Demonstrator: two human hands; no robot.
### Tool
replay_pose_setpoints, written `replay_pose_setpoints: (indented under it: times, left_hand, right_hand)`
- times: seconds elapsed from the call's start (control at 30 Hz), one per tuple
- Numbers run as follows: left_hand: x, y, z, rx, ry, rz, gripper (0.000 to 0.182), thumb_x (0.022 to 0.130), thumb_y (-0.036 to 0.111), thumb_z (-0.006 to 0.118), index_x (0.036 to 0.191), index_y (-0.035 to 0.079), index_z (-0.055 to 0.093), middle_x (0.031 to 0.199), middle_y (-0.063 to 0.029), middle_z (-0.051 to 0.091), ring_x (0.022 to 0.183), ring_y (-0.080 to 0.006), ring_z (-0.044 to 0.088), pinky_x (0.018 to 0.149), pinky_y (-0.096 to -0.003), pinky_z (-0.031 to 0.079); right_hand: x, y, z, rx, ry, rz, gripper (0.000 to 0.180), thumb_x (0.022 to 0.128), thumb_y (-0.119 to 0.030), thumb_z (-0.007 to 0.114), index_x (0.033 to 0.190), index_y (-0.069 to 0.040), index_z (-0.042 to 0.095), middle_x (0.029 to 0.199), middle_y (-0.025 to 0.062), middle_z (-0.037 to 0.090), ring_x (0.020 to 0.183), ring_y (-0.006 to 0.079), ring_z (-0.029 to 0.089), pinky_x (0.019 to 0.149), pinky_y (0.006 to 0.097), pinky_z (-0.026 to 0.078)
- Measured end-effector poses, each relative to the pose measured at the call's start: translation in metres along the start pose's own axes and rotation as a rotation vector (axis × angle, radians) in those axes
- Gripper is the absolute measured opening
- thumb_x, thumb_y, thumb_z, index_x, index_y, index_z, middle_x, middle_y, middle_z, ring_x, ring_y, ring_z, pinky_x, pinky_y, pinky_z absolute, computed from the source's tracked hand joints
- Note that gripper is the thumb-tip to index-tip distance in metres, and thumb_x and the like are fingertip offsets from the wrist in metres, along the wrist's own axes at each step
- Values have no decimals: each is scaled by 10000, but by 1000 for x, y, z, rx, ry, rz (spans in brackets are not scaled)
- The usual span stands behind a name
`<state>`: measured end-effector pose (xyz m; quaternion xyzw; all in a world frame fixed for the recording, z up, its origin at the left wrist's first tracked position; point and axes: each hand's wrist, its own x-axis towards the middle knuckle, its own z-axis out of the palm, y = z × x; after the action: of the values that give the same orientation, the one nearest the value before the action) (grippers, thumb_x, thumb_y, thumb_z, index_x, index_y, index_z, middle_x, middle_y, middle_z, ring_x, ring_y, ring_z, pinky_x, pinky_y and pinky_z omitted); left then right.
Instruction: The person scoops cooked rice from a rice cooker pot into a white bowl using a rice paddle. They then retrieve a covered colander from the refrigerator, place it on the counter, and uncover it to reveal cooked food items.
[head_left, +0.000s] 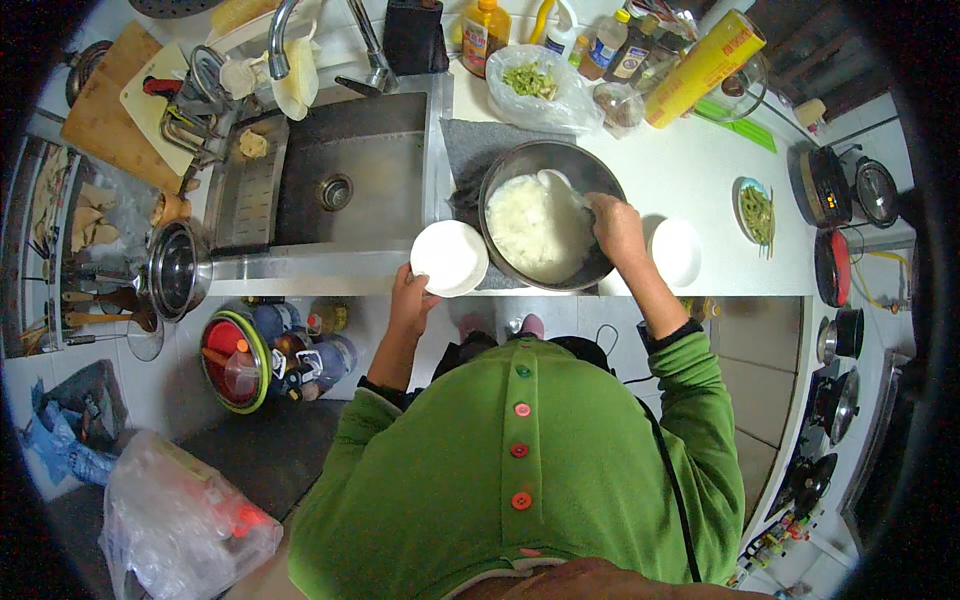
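My left hand (410, 306) holds a white bowl (451, 256) by its rim, beside the near left edge of a dark metal pot (495, 161). The bowl looks bare inside. A white, rice-like food (536, 232) fills much of the pot; I cannot tell whether it is rice or porridge. Over the pot's right rim, my right hand (619, 231) grips the handle of a white ladle or paddle (553, 182), its head down in the food. To the right of that hand stands another white bowl (679, 253). Under the pot lies a grey cloth (469, 146).
Left of the pot is a steel sink (375, 202) with a faucet (367, 45). Behind it sit a plastic bag of chopped greens (544, 105), several bottles (600, 45) and a yellow cling-film box (705, 69). A plate of green beans (756, 211) stands at the right.
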<state>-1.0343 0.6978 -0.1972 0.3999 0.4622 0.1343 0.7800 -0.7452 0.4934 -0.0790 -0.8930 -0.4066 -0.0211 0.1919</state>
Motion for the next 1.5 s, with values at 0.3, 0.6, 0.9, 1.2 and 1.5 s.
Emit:
replay_pose_setpoints:
  times: [0.3, 0.6, 0.9, 1.2, 1.5]
  left_hand:
    - [-31, 24, -1, -149, -58, -24, 480, 818, 125, 534, 1261, 81, 354, 1238, -113, 474, 1091, -291, 551, 869, -499, 506]
    - [-63, 50, 2, -176, -150, 33, 609, 822, 206, 619, 1323, 99, 288, 1236, -113, 476, 1071, -252, 561, 740, -398, 553]
    - [-86, 74, 28, -154, -179, 101, 553, 833, 312, 622, 1276, 116, 357, 1231, -83, 499, 1066, -230, 564, 777, -403, 542]
    - [-97, 92, 47, -134, -143, 171, 549, 835, 336, 614, 1265, 109, 361, 1236, -87, 493, 1105, -233, 532, 804, -429, 522]
    - [-95, 102, 61, -126, -122, 174, 675, 829, 252, 649, 1341, 50, 258, 1225, -140, 466, 1124, -261, 501, 826, -450, 528]
  right_hand:
    - [11, -3, 28, 783, -441, 440, 226, 902, -70, 548, 1054, 80, 620, 769, 130, 670, 569, 129, 607, 487, 260, 502]
    - [12, 14, 3, 1215, -724, 727, 251, 927, -62, 534, 1140, 62, 581, 921, 162, 671, 609, 117, 633, 557, 216, 577]
    - [14, 24, -21, 1357, -743, 705, 259, 932, -106, 542, 1139, 42, 586, 953, 159, 681, 639, 112, 650, 579, 205, 584]
    - [4, 39, -27, 1468, -716, 700, 270, 931, -100, 539, 1153, 48, 577, 940, 147, 685, 625, 108, 646, 569, 194, 580]
    - [10, 33, -93, 1385, -582, 641, 264, 926, -51, 519, 1163, 51, 569, 925, 140, 683, 589, 74, 615, 532, 150, 547]
